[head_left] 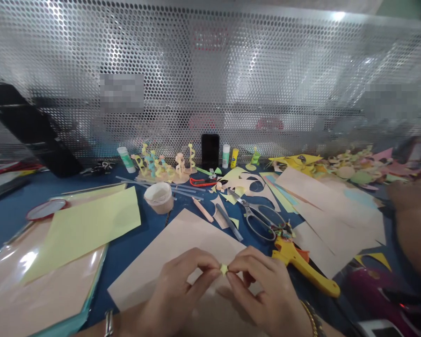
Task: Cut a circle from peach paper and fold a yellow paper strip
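Between the fingertips of both hands is a tiny pale-yellow folded paper piece point(223, 269), star-like in outline. My left hand point(187, 281) pinches its left side with thumb and forefinger. From the other side, my right hand point(263, 285) pinches it the same way. Both hands are over a pale pink paper sheet point(154, 255) on the blue table. Just beyond them lie a grey-blue pen point(229, 222), a pink pen point(202, 209) and metal scissors point(261, 217). A yellow hot glue gun point(301, 267) rests beside my right hand.
At the back stand small curled-paper figures point(161, 166), a phone point(210, 150) and glue sticks point(226, 156). A white cup point(159, 197) and yellow paper point(91, 224) are on the left. Paper sheets point(337, 210) lie at right, near another person's arm point(416, 224). A perforated metal panel point(175, 61) rises behind.
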Demonstrator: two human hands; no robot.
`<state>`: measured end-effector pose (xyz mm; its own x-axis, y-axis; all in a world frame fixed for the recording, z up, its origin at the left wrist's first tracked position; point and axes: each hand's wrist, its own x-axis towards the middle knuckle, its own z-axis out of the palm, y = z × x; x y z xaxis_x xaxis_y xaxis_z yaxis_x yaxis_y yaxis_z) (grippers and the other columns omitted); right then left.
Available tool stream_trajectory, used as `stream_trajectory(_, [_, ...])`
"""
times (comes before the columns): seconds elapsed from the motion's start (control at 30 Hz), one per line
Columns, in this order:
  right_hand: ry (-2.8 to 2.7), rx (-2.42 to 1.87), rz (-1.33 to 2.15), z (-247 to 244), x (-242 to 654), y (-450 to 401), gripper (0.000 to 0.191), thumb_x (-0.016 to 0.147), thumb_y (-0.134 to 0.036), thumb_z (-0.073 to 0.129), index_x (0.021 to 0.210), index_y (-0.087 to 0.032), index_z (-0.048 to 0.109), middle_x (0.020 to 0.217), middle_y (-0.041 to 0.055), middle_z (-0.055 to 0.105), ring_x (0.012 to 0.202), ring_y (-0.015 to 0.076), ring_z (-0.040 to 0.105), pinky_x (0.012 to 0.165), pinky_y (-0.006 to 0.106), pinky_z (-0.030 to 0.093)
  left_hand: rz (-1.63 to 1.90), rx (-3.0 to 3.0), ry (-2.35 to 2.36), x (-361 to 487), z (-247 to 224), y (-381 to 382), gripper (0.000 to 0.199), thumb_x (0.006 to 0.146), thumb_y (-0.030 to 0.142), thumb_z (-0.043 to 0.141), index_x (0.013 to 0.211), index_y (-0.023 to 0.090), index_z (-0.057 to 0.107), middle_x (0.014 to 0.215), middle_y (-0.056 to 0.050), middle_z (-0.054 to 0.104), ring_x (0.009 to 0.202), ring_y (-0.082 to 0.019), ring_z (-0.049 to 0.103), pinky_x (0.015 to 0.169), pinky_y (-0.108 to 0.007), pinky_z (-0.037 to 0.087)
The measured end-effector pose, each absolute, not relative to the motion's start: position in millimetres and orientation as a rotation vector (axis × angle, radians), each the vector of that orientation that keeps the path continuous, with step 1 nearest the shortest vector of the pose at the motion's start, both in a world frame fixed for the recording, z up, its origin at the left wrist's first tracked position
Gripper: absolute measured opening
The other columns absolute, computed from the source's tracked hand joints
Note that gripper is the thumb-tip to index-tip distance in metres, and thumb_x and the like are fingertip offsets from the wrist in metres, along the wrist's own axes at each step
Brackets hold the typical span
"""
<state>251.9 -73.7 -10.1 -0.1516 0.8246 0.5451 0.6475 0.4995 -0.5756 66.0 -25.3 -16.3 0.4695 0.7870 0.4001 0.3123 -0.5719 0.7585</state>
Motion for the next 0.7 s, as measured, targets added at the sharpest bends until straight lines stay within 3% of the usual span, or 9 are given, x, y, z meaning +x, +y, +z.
stream_trajectory(0.2, [-1.866,-1.22,0.316,-12.4,254.0,-73.7,0.007,0.086,-0.017,0.055,0.084,-0.021,0.061,0.075,-0.0005,0.063,0.053,0.0082,0.055,0.051,0.021,0.042,1.103,2.085,0.874,68.9,-13.7,-25.1,0.017,0.076,0.009,0.068,0.081,0.025,0.064,0.075,0.008,0.07,0.066,-0.006,0.066,0.064,-0.009,0.05])
stream_trajectory(0.7, [-1.874,-1.195,0.277,-9.6,253.9,-73.9,0.007,0.083,-0.015,0.059,0.084,-0.021,0.061,0.074,-0.0006,0.063,0.052,0.0084,0.055,0.049,0.021,0.042,1.078,2.122,0.832,69.0,-15.4,-23.2,0.015,0.08,0.01,0.065,0.081,0.025,0.063,0.076,0.008,0.07,0.068,-0.005,0.066,0.066,-0.01,0.05])
